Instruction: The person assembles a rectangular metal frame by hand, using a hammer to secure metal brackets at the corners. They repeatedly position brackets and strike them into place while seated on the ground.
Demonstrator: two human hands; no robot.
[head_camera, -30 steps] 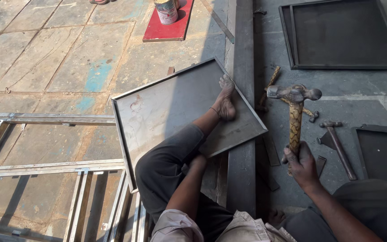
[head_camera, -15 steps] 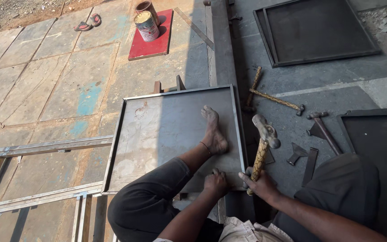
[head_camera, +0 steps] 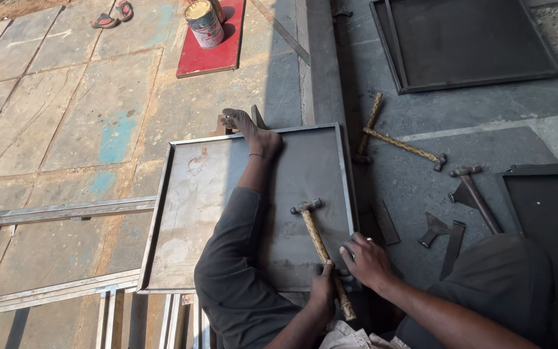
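Left hand now grips the hammer handle, head resting on the framed metal sheet near its right edge. Right hand, fingers curled, has let go and presses the sheet's lower right corner.

Your tray lies mid-frame on the floor, your leg across it and the hammer over its lower right. Right of the tray lie more hammers. A can stands on a board at upper centre.
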